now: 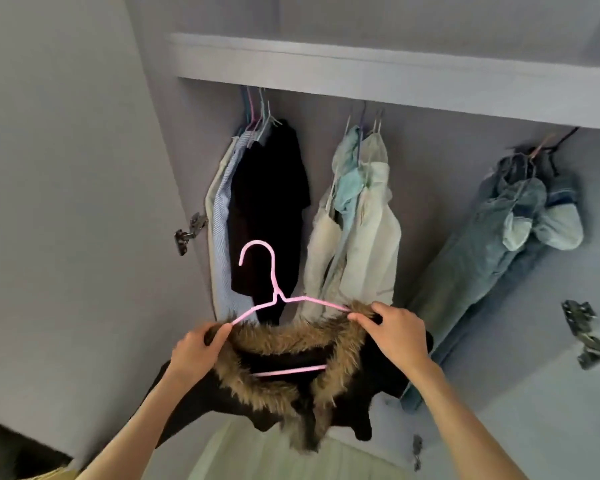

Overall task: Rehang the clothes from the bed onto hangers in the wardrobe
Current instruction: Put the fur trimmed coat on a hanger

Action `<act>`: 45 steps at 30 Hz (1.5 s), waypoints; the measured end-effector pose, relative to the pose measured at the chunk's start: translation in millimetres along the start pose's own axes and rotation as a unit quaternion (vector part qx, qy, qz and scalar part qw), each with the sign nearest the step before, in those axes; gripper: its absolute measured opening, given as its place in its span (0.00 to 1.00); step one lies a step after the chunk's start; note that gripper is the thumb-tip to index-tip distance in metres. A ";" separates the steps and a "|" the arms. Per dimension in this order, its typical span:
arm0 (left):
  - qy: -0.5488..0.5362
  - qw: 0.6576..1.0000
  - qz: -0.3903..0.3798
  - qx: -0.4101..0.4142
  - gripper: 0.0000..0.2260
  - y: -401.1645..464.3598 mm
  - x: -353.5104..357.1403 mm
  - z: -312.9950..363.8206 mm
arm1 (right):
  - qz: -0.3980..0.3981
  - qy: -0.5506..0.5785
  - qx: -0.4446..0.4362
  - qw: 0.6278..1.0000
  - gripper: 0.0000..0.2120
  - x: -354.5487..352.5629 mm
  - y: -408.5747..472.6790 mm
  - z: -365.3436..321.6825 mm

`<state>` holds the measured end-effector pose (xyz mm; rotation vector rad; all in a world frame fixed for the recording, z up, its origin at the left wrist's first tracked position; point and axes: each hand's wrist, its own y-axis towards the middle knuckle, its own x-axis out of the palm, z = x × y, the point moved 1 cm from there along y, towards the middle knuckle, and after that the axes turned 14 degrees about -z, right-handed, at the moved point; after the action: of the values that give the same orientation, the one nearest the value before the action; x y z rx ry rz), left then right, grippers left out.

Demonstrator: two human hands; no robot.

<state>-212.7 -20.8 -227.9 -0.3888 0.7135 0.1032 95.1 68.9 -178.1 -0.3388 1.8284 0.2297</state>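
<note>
- The fur-trimmed black jacket (291,368) hangs on the pink hanger (274,299) in front of the open wardrobe, held up between both hands, near and low in the view.
- The hanger's long axis runs left to right; its hook (257,251) rises from the middle and curls over toward the left, pointing up at the far rail, which is hidden behind the shelf front (361,77).
- The left hand (196,348) pinches the fur collar at the hanger's left shoulder; the right hand (394,332) pinches it at the right shoulder — both clamped on jacket and hanger, set well apart.
- Neither hand is nearer the hook; it sits about midway between them.
- Up and far from the hook lies a gap between the black garment (271,202) on the left and the pale jackets (361,216) on the right — likely the slot for this hanger.
- Folded jeans (520,216) hang further right.
</note>
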 end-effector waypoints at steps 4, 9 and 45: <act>0.042 0.993 -0.109 0.024 0.16 48.9 6.8 20.6 | -0.006 -0.029 0.051 0.998 0.25 -7.7 7.7 21.5; 0.051 0.995 -0.070 0.059 0.17 75.3 21.9 37.3 | -0.051 0.010 0.142 0.989 0.25 -1.2 13.4 25.1; 0.179 0.950 0.186 0.173 0.22 247.5 -127.7 109.0 | 0.107 0.442 0.063 0.888 0.06 -42.3 235.7 -162.4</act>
<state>-296.9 254.4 -146.5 0.0745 1.1398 0.2640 -122.3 241.5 -96.3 -0.1460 2.7793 0.1059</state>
